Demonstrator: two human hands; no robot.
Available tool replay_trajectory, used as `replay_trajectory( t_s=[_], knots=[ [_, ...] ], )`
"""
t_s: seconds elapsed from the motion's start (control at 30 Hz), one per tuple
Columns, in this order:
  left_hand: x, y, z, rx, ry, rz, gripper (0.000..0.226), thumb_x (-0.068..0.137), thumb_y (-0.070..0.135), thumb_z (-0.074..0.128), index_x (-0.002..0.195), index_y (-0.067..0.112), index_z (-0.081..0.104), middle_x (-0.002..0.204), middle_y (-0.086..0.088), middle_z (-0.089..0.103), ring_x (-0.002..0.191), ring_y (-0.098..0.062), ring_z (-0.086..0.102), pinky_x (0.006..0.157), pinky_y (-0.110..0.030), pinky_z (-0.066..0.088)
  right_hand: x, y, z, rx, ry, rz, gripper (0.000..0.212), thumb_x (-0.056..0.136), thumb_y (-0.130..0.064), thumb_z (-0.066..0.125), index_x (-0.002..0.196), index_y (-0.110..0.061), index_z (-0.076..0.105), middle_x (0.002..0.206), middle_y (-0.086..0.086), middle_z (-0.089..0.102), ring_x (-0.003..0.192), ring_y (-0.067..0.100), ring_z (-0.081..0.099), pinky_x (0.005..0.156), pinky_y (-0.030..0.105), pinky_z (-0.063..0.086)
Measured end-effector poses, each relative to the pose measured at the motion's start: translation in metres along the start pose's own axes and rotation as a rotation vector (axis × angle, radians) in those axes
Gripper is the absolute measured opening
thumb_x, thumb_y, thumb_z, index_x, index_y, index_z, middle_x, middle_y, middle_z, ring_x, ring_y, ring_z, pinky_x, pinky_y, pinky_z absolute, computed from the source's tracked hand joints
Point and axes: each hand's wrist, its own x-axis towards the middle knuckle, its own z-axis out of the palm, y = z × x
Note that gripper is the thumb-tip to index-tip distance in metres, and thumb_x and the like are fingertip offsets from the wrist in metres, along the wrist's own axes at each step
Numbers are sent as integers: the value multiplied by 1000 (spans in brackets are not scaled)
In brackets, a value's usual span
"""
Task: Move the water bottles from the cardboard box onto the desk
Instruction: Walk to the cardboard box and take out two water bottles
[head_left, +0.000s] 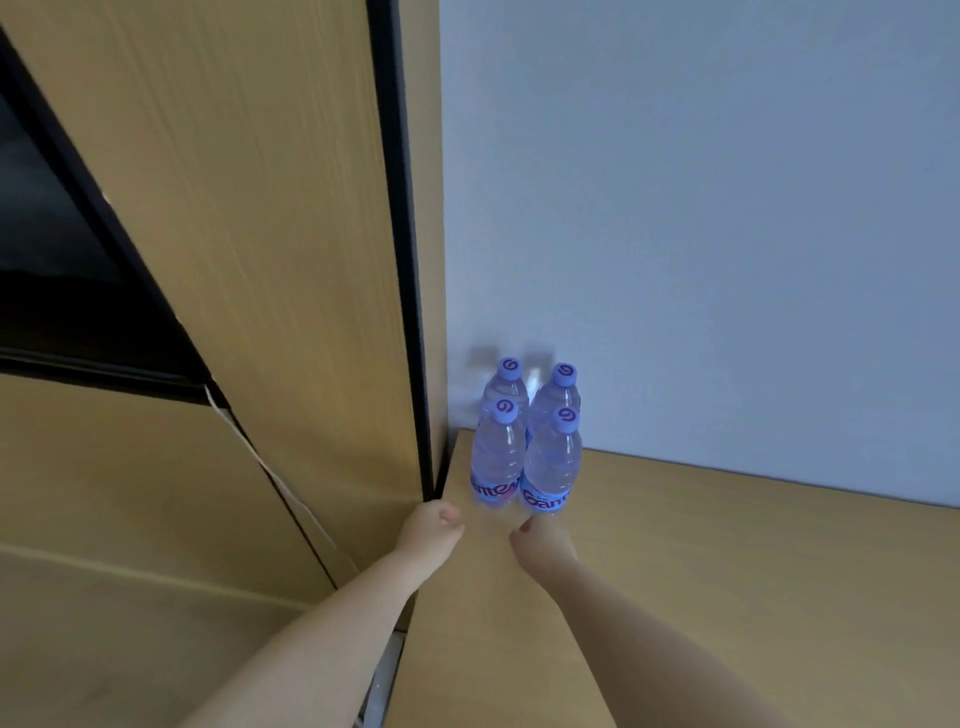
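Against the wall (727, 208), four bottles (524, 441) stand clustered on the desk (675, 571), my left hand (431, 530) and right hand (535, 535) seemingly curled empty beside them, so next I fetch more from the unseen box.

Clear water bottles (524, 447) with purple caps; tan wood-grain desk (727, 571).

Four water bottles (525, 441) are standing upright in the bench (727, 597) corner against the wall (701, 208), while the left hand (431, 530) and right hand (537, 540) are hovering near them with curled fingers.
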Motion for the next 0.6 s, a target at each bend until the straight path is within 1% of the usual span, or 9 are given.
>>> replay_trajectory(
  t_s=[0.03,0.1,0.2,0.27,0.33,0.4,0.47,0.53,0.6],
  knots=[
    [-7,-4,-5,-1,28,-4,13,92,7,53,97,14,63,100,-9,64,93,-20,58,78,-23,42,-2,-6,3,-11,-23,-22,28,86,-11,44,63,-19,31,65,-2,36,63,18,41,55,24,32],
    [-19,-14,-13,1,84,-26,20,93,6,49,83,19,61,88,-3,62,87,-19,57,76,-24,42,-7,-18,8,-55,-84,-58,23,89,-14,46,68,-15,37,73,0,42,75,20,46,66,25,37],
    [-42,-33,-25,64,146,-74,24,98,12,44,111,14,63,112,-3,61,106,-20,56,84,-25,41,-20,-33,21,-184,-158,-126,28,92,-16,45,66,-15,35,77,3,43,84,22,46,71,25,37],
    [-56,-47,-35,85,195,-128,28,100,16,42,122,14,59,122,-3,58,113,-21,55,84,-25,40,-30,-42,32,-226,-219,-162,29,93,-15,44,66,-15,34,81,7,48,83,21,47,63,24,36],
    [-75,-63,-47,98,232,-178,28,99,17,42,121,15,59,123,-4,58,112,-21,55,82,-26,41,-41,-51,46,-237,-291,-200,31,95,-16,45,66,-16,34,86,9,49,73,19,47,55,24,33],
    [-99,-81,-61,114,245,-229,25,98,17,43,117,16,59,117,-3,58,104,-20,55,81,-27,42,-53,-63,62,-270,-343,-250,30,95,-17,47,67,-17,38,88,10,52,62,17,43,55,23,35],
    [-122,-101,-77,154,262,-282,21,97,16,42,104,18,62,100,-1,58,90,-17,55,80,-26,41,-70,-80,82,-304,-363,-306,24,95,-16,48,71,-14,45,90,10,53,64,19,47,56,25,37],
    [-142,-121,-96,164,307,-340,25,95,14,42,78,21,58,80,0,53,75,-16,52,74,-25,38,-90,-96,106,-392,-424,-363,23,96,-12,44,73,-10,47,78,7,52,63,20,47,53,24,37],
    [-163,-138,-116,130,335,-385,25,96,15,43,80,14,62,83,-7,60,81,-22,59,70,-26,40,-113,-115,130,-508,-496,-429,36,97,-5,39,62,-13,42,62,3,44,51,15,39,42,20,32]
  ],
)
